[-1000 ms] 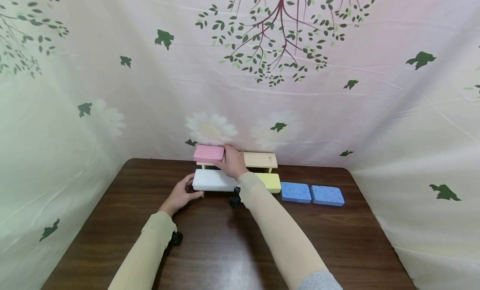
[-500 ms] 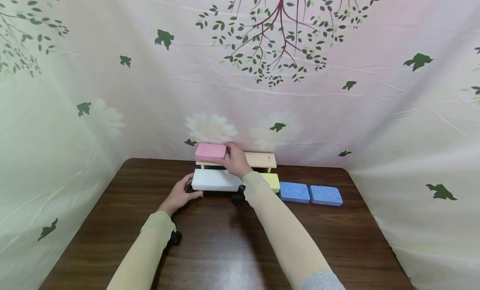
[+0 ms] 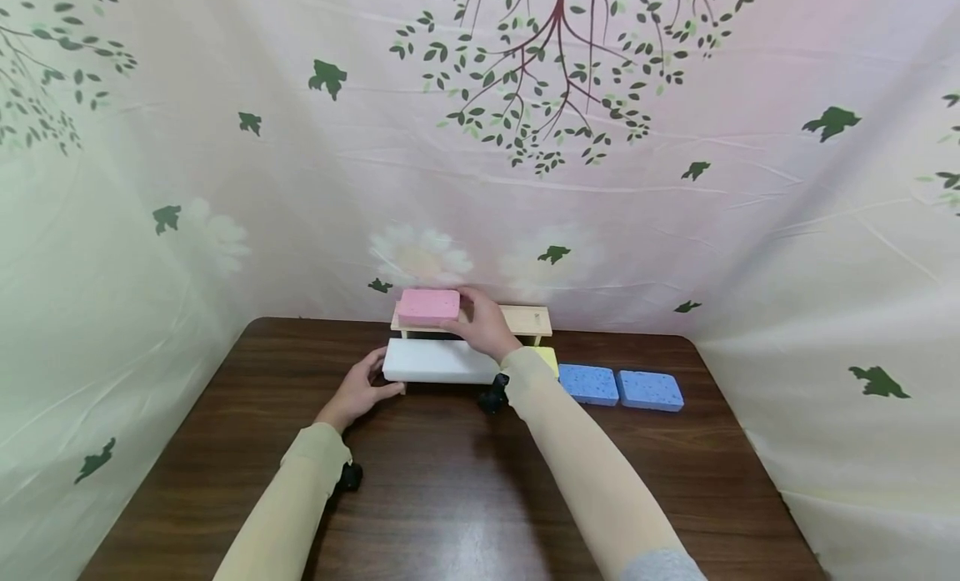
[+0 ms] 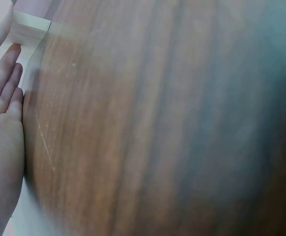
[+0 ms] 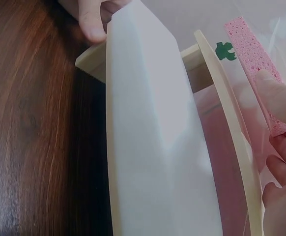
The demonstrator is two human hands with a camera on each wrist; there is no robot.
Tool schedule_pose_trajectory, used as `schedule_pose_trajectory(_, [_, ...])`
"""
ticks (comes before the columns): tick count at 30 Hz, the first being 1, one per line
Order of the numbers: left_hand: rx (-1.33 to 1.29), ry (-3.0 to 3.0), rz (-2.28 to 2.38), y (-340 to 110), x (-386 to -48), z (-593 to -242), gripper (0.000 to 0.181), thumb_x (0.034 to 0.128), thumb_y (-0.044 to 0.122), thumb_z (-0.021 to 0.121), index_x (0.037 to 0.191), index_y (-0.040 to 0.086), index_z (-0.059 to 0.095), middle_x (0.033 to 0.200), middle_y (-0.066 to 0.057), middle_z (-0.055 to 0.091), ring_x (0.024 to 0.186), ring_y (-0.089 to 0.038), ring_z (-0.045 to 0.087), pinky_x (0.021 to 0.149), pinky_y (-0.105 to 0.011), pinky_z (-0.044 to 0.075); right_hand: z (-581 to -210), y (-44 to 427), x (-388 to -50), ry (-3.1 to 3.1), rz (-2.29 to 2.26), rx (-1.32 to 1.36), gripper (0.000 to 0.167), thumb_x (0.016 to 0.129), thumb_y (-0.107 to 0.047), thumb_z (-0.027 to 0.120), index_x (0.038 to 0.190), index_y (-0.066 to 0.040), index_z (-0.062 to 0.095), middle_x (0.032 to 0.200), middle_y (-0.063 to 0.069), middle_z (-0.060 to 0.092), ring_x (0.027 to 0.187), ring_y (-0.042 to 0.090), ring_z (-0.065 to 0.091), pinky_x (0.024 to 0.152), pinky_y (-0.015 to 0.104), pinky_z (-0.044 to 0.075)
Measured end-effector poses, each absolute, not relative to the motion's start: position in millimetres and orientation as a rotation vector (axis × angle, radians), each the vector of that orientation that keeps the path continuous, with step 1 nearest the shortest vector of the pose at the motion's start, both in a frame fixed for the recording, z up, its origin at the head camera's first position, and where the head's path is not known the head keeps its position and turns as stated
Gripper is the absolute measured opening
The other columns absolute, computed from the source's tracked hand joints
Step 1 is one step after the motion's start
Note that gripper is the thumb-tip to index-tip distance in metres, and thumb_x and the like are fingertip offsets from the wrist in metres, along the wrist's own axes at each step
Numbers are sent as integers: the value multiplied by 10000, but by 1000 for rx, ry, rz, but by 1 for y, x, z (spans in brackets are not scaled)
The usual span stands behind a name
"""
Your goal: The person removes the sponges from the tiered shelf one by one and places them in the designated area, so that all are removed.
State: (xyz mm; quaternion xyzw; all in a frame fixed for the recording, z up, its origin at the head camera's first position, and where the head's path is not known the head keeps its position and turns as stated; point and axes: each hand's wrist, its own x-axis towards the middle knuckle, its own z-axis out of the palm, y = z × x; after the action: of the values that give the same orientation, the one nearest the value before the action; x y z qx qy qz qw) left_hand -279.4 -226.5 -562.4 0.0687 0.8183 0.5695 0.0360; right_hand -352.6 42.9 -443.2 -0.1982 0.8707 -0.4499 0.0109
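The right hand pinches the pink sponge by its right end, above the left part of the wooden stand, with a gap beneath it. The left hand, fingers nearly straight, spans the left end of the white block. To that block's right, a yellow sponge, partly hidden by the sleeve, and two blue sponges line up across the desk

A glossy, dark wood-grain tabletop catching pale glare, a smooth, pale wooden shelf, a smooth white block with a soft sheen, a matt, rough-pored pink sponge, 2 pitted matt blue sponges, a creased cloth backdrop and matt cloth sleeves.
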Motion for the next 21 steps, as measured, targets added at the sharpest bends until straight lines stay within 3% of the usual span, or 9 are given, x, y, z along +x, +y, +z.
schedule_pose_trajectory(11, [196, 2517, 1737, -226, -281, -561, 858, 893, 170, 868, 1599, 74, 391, 1549, -206, 530, 1504, -398, 408, 1240, -599, 277, -441, 63, -348, 2722, -1441, -641, 703, 909, -323, 852, 1496, -84, 549, 1446, 65, 616, 1370, 251, 554, 1192, 483, 402])
schedule_pose_trajectory(21, [171, 2504, 1734, -223, -278, -551, 844, 922, 76, 818, 1612, 6, 337, 1577, -271, 469, 1518, -442, 364, 1246, -621, 235, -440, 88, -340, 2677, -1478, -585, 687, 909, -331, 851, 1494, -133, 552, 1508, 48, 575, 1457, 272, 488, 1199, 480, 400])
